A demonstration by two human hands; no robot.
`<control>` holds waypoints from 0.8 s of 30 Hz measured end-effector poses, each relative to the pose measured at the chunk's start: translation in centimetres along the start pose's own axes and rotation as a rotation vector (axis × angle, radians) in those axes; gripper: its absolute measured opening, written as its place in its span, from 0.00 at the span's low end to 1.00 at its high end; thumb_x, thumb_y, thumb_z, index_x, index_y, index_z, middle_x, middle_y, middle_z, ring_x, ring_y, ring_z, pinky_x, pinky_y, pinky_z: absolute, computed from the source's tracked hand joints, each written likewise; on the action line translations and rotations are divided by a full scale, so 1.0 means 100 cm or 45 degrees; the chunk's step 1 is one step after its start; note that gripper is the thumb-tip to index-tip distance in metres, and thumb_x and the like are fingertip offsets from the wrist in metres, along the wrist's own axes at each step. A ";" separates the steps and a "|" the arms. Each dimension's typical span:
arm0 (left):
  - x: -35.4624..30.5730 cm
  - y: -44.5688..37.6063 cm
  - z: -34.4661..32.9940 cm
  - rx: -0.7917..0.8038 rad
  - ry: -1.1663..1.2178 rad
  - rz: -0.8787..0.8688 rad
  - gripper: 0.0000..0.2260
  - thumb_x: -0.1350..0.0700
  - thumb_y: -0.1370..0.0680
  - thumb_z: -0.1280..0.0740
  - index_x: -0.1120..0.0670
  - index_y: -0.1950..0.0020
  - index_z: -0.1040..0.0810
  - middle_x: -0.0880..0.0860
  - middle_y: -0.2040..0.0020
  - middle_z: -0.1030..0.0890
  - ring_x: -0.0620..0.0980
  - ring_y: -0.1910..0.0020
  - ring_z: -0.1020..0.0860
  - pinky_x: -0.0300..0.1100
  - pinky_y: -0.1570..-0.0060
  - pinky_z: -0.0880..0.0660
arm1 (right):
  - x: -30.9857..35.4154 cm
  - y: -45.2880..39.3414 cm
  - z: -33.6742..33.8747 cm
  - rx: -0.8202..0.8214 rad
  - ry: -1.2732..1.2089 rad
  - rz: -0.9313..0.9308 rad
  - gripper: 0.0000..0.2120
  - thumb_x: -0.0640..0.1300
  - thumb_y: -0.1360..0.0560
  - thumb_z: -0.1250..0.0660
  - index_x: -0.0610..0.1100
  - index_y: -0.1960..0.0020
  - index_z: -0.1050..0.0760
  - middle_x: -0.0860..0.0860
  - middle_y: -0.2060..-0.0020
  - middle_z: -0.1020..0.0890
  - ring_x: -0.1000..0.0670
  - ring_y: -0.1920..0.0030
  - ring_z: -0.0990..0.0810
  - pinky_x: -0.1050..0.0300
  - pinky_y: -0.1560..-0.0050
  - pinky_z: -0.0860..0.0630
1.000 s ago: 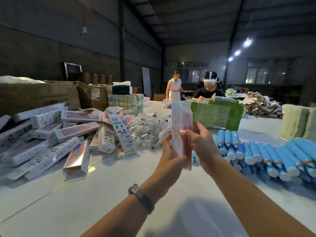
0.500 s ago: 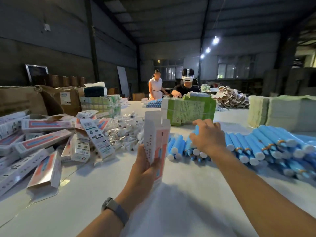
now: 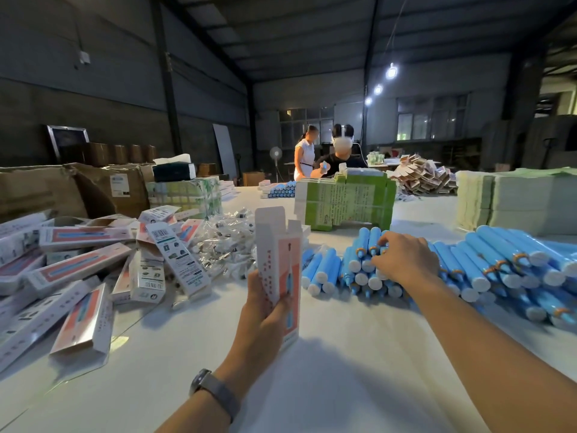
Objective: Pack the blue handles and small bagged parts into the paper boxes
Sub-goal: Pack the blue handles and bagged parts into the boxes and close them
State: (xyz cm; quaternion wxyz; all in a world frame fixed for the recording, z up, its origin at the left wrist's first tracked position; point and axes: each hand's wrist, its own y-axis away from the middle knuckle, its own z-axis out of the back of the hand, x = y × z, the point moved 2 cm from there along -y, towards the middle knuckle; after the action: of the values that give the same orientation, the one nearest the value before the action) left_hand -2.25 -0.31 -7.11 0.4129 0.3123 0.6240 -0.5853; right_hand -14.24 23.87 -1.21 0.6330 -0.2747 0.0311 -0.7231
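Paper box (image 3: 278, 270), white and salmon, stands upright above the counter (image 3: 343, 385), top flaps open. Left hand (image 3: 265, 310) grips its lower half, fingers curled round it; a watch (image 3: 212, 393) sits on that wrist. Right hand (image 3: 402, 260) lies well apart to the right, on top of the pile of blue handles (image 3: 359, 270), fingers bent down onto the handle ends. Whether the fingers have closed on one handle cannot be told.

More blue handles (image 3: 512, 264) lie stacked further right. Left of the held box: a loose heap of filled boxes (image 3: 81, 264), some flat, some leaning. Just behind it, a heap of small clear bagged parts (image 3: 228, 245).

Mid counter: green printed cartons (image 3: 346, 204). Pale stacked sheets (image 3: 512, 198) at far right. Brown cardboard cases (image 3: 78, 189) at far left.

Far end: one person standing (image 3: 304, 156), another seated wearing a headset (image 3: 342, 151).
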 end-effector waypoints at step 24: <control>0.015 -0.011 0.023 -0.275 -0.502 -0.141 0.14 0.60 0.19 0.35 0.44 0.42 0.36 0.48 0.43 0.22 0.46 0.52 0.21 0.44 0.61 0.19 | 0.103 0.062 0.089 -0.269 -1.716 0.521 0.15 0.48 0.19 0.37 0.37 0.57 0.27 0.47 0.72 0.30 0.51 0.73 0.32 0.56 0.71 0.32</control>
State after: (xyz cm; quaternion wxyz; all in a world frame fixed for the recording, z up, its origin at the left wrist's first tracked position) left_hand -3.60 -2.86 -7.88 0.5249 0.1112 0.6065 -0.5867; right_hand -5.26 15.72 7.58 0.6074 -0.7107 -0.2462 -0.2557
